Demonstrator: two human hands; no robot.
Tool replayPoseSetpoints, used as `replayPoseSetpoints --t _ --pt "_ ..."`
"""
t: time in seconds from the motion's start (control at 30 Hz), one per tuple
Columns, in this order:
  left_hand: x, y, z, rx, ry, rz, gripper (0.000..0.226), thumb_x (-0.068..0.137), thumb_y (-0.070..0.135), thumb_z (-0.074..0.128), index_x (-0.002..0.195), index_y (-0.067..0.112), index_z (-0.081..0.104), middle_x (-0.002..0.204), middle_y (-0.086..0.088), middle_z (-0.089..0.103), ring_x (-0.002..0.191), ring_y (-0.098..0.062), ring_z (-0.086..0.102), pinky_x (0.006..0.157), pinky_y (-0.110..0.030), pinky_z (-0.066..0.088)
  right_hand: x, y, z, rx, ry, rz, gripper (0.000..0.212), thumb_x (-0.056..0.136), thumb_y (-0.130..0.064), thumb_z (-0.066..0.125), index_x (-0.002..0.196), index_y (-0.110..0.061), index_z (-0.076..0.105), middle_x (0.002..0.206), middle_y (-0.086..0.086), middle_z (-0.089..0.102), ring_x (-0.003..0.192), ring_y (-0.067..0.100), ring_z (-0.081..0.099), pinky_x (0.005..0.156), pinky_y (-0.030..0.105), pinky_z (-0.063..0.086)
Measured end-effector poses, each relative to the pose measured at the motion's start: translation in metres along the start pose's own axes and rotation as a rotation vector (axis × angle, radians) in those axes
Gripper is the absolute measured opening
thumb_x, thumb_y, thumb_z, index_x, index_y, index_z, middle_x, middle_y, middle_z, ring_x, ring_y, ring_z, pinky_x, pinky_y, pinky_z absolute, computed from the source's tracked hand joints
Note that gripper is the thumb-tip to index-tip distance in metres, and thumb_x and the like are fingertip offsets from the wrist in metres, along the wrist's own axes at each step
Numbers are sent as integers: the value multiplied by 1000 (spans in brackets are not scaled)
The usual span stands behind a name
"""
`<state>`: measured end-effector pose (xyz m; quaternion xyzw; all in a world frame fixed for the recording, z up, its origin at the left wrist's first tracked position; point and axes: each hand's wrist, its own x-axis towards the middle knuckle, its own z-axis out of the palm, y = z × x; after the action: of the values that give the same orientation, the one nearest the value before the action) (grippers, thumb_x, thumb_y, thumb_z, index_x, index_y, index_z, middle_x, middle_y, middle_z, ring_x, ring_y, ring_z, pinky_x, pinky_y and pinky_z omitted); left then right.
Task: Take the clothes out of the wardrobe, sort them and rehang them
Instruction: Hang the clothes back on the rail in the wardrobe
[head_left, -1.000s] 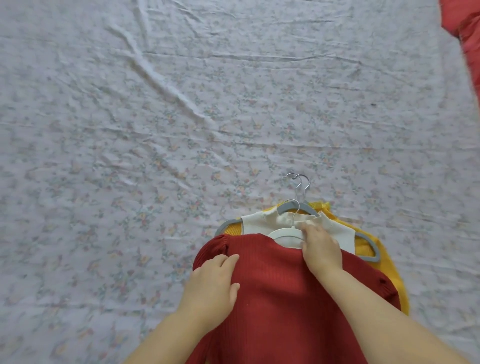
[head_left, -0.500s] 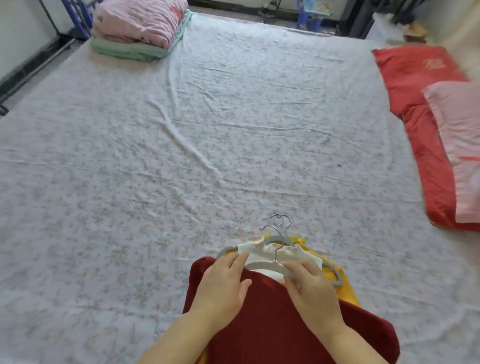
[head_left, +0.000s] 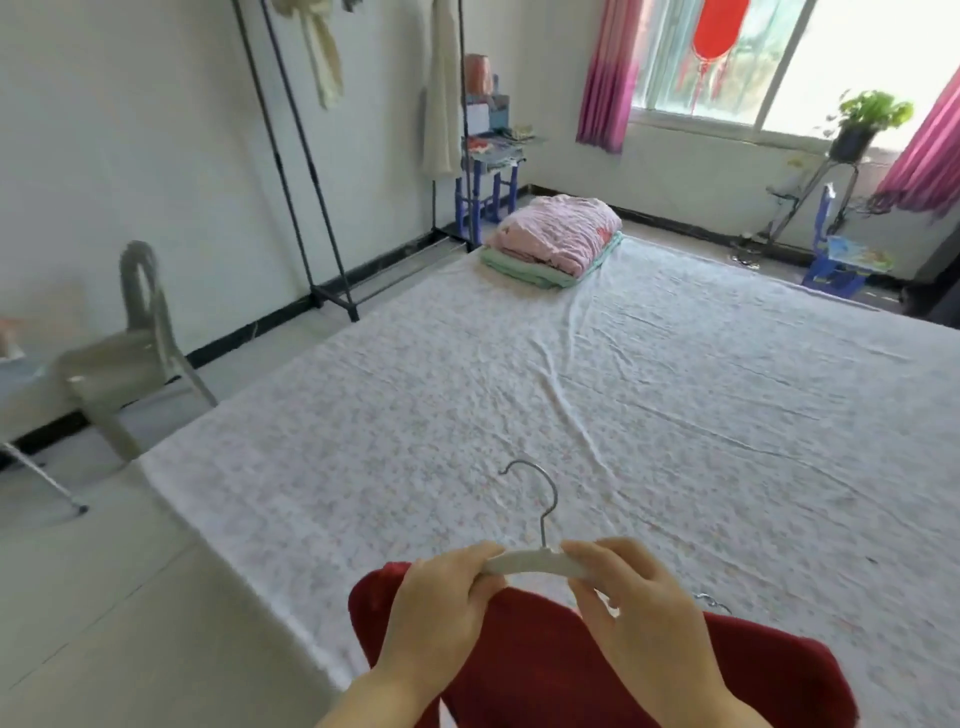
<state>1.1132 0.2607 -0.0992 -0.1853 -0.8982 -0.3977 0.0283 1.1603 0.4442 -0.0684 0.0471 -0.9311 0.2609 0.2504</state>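
Chair (head_left: 136, 358): a grey one is seen at the left edge of the frame, on the floor beside the bed; it is blurred.
Clothes rack (head_left: 347, 304): a black frame is set against the wall in the upper left; a pale garment (head_left: 441, 104) is hung from it.
Left hand (head_left: 441, 608): placed just left of centre at the bottom; its fingers are curled round the left end of the hanger.
Hanger (head_left: 530, 562): white, with a metal hook pointing up the frame; it is held level between both hands at lower centre.
Folded bedding (head_left: 556, 239): pink is stacked over green at the far corner of the bed, upper centre.
Red garment (head_left: 545, 670): spread at bottom centre, beneath the hands; whether it is on the hanger cannot be told.
Right hand (head_left: 644, 618): the hanger's right end is grasped between thumb and curled fingers.
Second hook (head_left: 714, 603): a small metal hook is seen just right of the right hand.
Sheet (head_left: 675, 415): floral and creased, spread across the middle of the frame.
Plant (head_left: 867, 111): set on a stand by the window, upper right.
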Motion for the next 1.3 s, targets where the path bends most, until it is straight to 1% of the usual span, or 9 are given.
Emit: replayPoseSetpoints --t 0.23,0.37,0.57,0.73,0.83,0.9,1.0,1.17,1.3 --pt "-48 -45 -155 59 427 -126 22 79 30 58 98 29 69 81 15 69 76 -5 60 74 -29 46 68 -145 47 82 -79 -352 46 56 -10 88 98 -26 72 77 -11 64 44 6 53 40 17 44" --pt "-87 -90 -255 178 597 -183 20 78 23 68 97 28 70 78 15 69 77 -5 58 69 -14 39 92 -248 90 169 -160 -534 50 63 -6 83 107 -24 68 81 -11 63 46 4 52 41 18 46" --pt "-181 -155 -416 384 835 -231 23 77 21 68 100 21 71 75 12 70 67 -6 63 66 -28 49 101 -435 158 251 -216 -698 50 66 -19 82 109 -38 66 71 -22 56 48 -5 43 43 6 33" --pt "-263 -194 -528 491 1030 -315 27 77 17 72 103 18 70 76 10 69 68 -6 64 68 -34 55 101 -580 211 340 -270 -900 49 80 -29 68 123 -48 53 70 -15 56 52 2 52 43 13 37" --pt "-304 -218 -580 504 1166 -417 31 75 18 76 105 19 69 76 10 67 68 -5 61 70 -28 53 99 -661 239 400 -273 -1020 48 79 -25 71 122 -40 57 70 -11 60 52 3 54 40 14 37" --pt "-330 -234 -611 556 1250 -476 33 73 17 77 105 18 69 77 11 66 70 -2 59 71 -15 46 98 -713 260 470 -281 -1106 49 76 -21 74 121 -35 60 71 -10 61 51 5 56 37 18 40" --pt "-361 -259 -655 600 1361 -568 34 76 20 75 109 21 67 76 17 58 70 3 53 68 -1 38 96 -785 294 510 -307 -1242 46 82 -24 67 125 -37 55 75 -10 59 59 11 58 46 27 46" --pt "-403 -299 -712 678 1490 -721 32 79 23 71 110 23 67 90 22 58 80 8 52 76 5 32 89 -889 344 625 -391 -1369 45 82 -21 67 124 -35 56 75 -6 60 55 13 58 44 29 46" --pt "-431 -326 -755 771 1608 -814 26 79 22 71 106 24 68 84 34 51 82 18 51 76 0 35 83 -967 376 776 -512 -1447 45 84 -20 64 125 -37 55 70 -10 49 52 14 52 45 31 47"
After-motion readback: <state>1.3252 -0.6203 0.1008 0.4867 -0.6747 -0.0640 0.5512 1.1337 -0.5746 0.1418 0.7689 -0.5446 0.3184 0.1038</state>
